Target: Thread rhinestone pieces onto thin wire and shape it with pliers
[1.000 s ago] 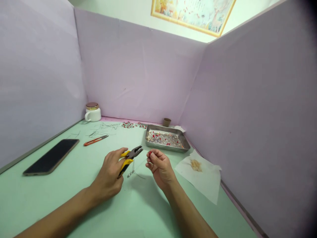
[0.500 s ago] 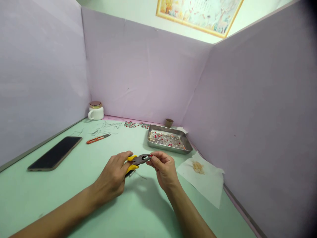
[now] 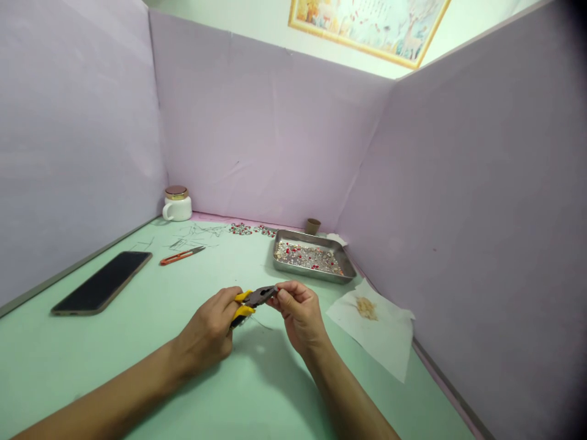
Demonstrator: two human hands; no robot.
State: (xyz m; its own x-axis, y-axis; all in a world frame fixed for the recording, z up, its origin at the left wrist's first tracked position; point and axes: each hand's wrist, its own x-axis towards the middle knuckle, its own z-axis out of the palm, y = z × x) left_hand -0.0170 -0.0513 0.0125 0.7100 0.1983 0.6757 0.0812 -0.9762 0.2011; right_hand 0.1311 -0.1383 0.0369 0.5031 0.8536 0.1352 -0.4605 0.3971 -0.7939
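Observation:
My left hand (image 3: 211, 324) is wrapped round the yellow handles of a pair of pliers (image 3: 259, 297), whose dark jaws point right. At the jaw tips, my right hand (image 3: 299, 313) pinches a tiny piece, mostly hidden by the thumb and fingers; a speck of red shows there. A thin wire (image 3: 261, 324) sticks out below the pliers. Beyond my hands sits a metal tray (image 3: 316, 278) with many small clear and red beads (image 3: 306, 256). Small red-and-silver pieces (image 3: 241, 229) lie in a cluster left of the tray.
On the left are a phone (image 3: 103, 284), orange thread snips (image 3: 182, 256), loose wires (image 3: 202, 231) and a lidded white mug (image 3: 178, 208). A small brown cup (image 3: 312, 227) stands behind the tray. At right, white paper (image 3: 389, 342) bears a tan pile (image 3: 366, 308). Lilac panels (image 3: 275, 122) enclose the table.
The plier jaws have closed together from a wider gap. My right hand has shifted slightly left, keeping its pinch at the jaw tips.

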